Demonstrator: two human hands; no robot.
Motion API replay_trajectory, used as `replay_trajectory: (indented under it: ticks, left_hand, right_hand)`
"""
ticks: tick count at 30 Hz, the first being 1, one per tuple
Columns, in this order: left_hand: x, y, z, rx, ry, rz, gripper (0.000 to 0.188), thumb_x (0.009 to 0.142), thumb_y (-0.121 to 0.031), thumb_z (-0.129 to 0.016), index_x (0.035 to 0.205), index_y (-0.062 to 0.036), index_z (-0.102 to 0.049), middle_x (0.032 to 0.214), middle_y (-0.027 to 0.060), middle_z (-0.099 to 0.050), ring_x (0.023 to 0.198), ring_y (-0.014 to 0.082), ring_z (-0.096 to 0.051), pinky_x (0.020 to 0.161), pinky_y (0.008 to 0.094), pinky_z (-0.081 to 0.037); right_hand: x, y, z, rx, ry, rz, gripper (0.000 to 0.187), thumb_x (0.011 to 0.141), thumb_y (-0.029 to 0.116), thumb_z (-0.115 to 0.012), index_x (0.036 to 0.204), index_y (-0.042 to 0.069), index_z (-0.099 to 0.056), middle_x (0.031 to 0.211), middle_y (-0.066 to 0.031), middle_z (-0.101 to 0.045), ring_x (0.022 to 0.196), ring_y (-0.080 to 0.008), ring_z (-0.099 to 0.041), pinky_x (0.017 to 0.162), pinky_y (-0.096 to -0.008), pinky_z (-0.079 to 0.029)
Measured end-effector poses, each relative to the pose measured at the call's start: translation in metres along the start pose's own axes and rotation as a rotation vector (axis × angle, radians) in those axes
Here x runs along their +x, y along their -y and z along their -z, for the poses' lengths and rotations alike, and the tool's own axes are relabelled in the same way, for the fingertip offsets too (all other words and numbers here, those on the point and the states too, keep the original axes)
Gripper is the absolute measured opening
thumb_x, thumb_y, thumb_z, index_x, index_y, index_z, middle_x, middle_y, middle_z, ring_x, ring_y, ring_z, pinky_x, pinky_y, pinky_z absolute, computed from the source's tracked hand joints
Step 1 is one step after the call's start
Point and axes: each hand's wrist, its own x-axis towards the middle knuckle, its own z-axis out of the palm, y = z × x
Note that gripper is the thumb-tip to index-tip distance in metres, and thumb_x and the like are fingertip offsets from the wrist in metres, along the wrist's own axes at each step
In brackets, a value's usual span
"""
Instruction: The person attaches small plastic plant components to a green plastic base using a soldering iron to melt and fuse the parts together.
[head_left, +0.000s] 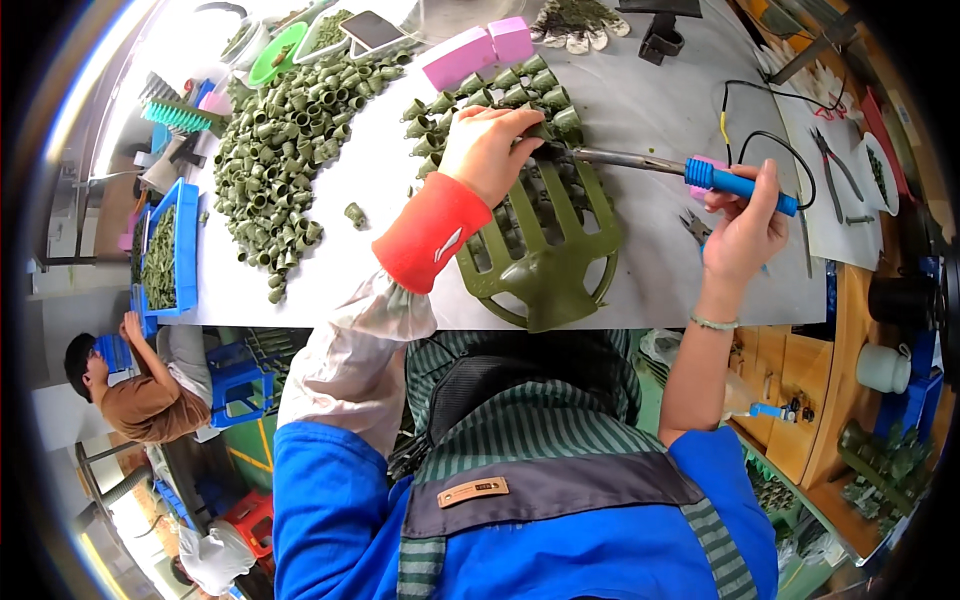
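Note:
A dark green fan-shaped frame (548, 285) with long bars lies in front of me, its far part set with rows of small green cups (535, 66). My left hand (487, 150), above a red wristband, is closed over the frame's middle, fingertips pinching one of the cups; the fingers partly hide it. My right hand (745, 228) grips the blue handle of a soldering iron (640, 160). The iron's metal shaft points left, and its tip reaches the frame beside my left fingertips. Whether the tip touches is hidden.
Left of the frame spreads a big heap of loose green cups (290, 150). Pink blocks (460, 68) and gloves (575, 25) lie beyond it. Pliers (835, 172) and the iron's black cord (800, 150) lie right. A blue tray (185, 250) stands left; a person (150, 390) sits farther off.

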Motion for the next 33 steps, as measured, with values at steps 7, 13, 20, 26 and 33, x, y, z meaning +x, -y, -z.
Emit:
replay_trajectory:
  ticks: [7,13,20,26,33]
  left_hand:
    - [0.004,0.004,-0.007,0.009,0.022,-0.037,0.025,0.079,-0.012,-0.067,0.103,-0.0051,-0.065,0.087,0.0113,-0.068,0.083,0.0272,-0.063,0.083,0.0351,-0.045]
    - [-0.003,0.009,-0.006,0.062,-0.017,-0.054,0.025,0.079,-0.013,-0.068,0.103,-0.0057,-0.065,0.090,0.0114,-0.068,0.084,0.0272,-0.062,0.085,0.0357,-0.045]
    - [-0.031,0.050,0.068,-0.135,-0.213,0.392,0.016,0.086,-0.015,-0.066,0.097,-0.0037,-0.064,0.082,0.0043,-0.067,0.073,0.0098,-0.063,0.061,0.0242,-0.052]
    - [-0.142,0.121,0.084,0.487,0.008,0.622,0.036,0.080,-0.038,-0.071,0.085,-0.0042,-0.061,0.064,0.0114,-0.061,0.059,0.0242,-0.061,0.057,0.0349,-0.049]
    - [-0.168,0.131,0.083,-0.073,-0.039,0.856,0.024,0.084,-0.017,-0.068,0.101,-0.0018,-0.060,0.088,0.0097,-0.068,0.078,0.0153,-0.065,0.069,0.0286,-0.053]
  right_hand:
    - [0.002,-0.008,-0.001,-0.012,0.010,-0.040,0.034,0.091,0.025,-0.058,0.072,-0.003,-0.060,0.067,-0.0114,-0.064,0.043,-0.0147,-0.056,0.043,-0.0252,-0.046]
    - [0.003,0.012,0.006,-0.059,-0.020,-0.017,0.033,0.091,0.024,-0.058,0.071,-0.003,-0.060,0.068,-0.0108,-0.064,0.042,-0.0146,-0.054,0.042,-0.0242,-0.043]
    - [-0.002,0.025,0.010,-0.073,-0.120,-0.068,0.033,0.089,0.028,-0.060,0.069,0.002,-0.059,0.063,-0.0053,-0.059,0.042,-0.0105,-0.046,0.041,-0.0211,-0.033]
    - [-0.009,0.024,-0.003,-0.085,-0.038,-0.076,0.035,0.089,0.029,-0.060,0.067,0.002,-0.057,0.062,-0.0050,-0.058,0.042,-0.0101,-0.046,0.042,-0.0207,-0.033]
    - [-0.017,0.025,-0.010,-0.095,-0.023,-0.097,0.036,0.090,0.030,-0.059,0.068,0.001,-0.060,0.061,-0.0051,-0.060,0.042,-0.0105,-0.048,0.042,-0.0200,-0.035]
